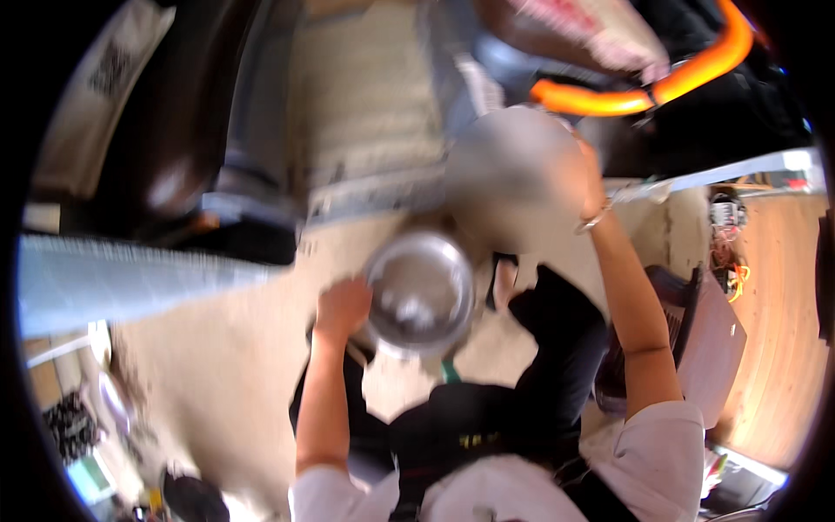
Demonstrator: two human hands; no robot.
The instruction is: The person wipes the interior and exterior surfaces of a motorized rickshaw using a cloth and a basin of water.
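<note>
- My white sleeves and dark lap fill the bottom of the frame; both bare forearms rise from there.
- My left hand (342,306), centre left, has its fingers clenched on the rim of a shiny steel bowl (420,294) at frame centre, held in the air above the tan floor (226,365).
- My right hand (584,178), upper right of centre, is pressed on a grey, blurred round object (513,174); I cannot tell what it is, nor whether my fingers there are clenched or released.
- The bowl looks light, stiff and slick; I judge the rim the surest hold, and a single-handed pinch could let it tip.
- An orange tube (661,87) curves across the upper right; a grey beam (122,278) crosses the left.
</note>
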